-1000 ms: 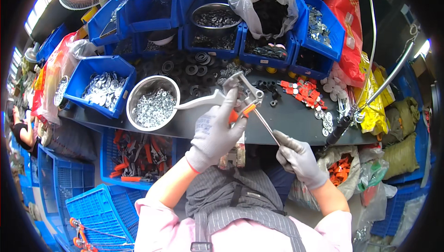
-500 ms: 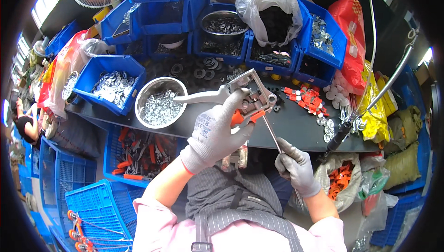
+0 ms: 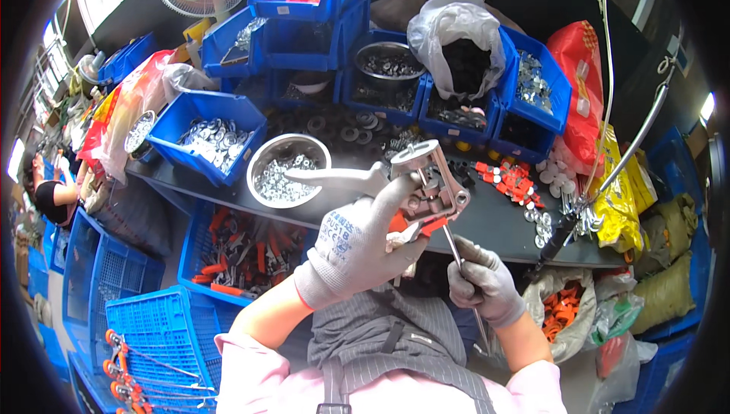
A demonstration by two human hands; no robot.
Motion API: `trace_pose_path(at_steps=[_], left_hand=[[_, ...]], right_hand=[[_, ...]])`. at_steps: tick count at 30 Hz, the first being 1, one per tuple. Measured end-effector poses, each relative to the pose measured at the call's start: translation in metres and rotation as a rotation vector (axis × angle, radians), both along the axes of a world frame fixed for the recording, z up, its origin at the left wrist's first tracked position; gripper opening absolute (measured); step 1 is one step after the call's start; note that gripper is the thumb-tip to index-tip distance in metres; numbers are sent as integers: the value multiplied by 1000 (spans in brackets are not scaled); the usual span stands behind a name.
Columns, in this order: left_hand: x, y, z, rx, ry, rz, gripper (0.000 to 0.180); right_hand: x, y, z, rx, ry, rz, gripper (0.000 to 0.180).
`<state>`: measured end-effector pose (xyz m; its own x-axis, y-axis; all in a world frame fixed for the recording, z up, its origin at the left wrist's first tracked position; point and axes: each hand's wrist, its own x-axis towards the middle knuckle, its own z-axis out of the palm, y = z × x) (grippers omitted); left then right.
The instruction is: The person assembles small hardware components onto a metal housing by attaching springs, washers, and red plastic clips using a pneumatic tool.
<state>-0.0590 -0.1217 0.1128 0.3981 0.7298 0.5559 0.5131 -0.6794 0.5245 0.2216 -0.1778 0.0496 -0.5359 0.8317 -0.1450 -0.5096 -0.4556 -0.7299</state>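
What looks like a caulking gun, its metal head (image 3: 432, 186) carrying a round plate, is held above the bench. My left hand (image 3: 363, 239), in a grey glove, is closed around its body beside the pale grey handle (image 3: 338, 180). An orange part (image 3: 435, 225) shows under the head, partly covered by my fingers. From the head a thin metal rod (image 3: 453, 247) slants down to the right. My gloved right hand (image 3: 487, 283) is closed around this rod, below the bench edge. The rod's lower end sticks out beneath that hand.
A steel bowl (image 3: 323, 157) of small metal parts and a blue bin (image 3: 245, 157) of washers stand left on the bench (image 3: 487, 220). Orange pieces (image 3: 508, 182) lie at right. Below are a crate (image 3: 190, 250) of orange-handled tools and a sack (image 3: 587, 338). Stacked blue bins (image 3: 304, 38) line the back.
The tool's head has turned in my left hand, and its round plate now faces upward. My right hand still grips the rod. The whole view has shifted slightly.
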Motion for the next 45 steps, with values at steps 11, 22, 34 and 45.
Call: trace_pose_path(at_steps=[11,22,34,45], left_hand=[[-26,-81,-95,-515,121,-474,57],[27,-25,-276,-499,126,-335,53],[-26,106,-176,-504,20,-165,20],[26,161,-170,-82,164,16,36]], right_hand=[[-13,26,-239,635,-1853,98,21],[-9,56,-526,360,-1013,126,40],[347,-108,-224,48,-2118,-1427,37],[394,-150,-354,-299,-1909,-840,42]])
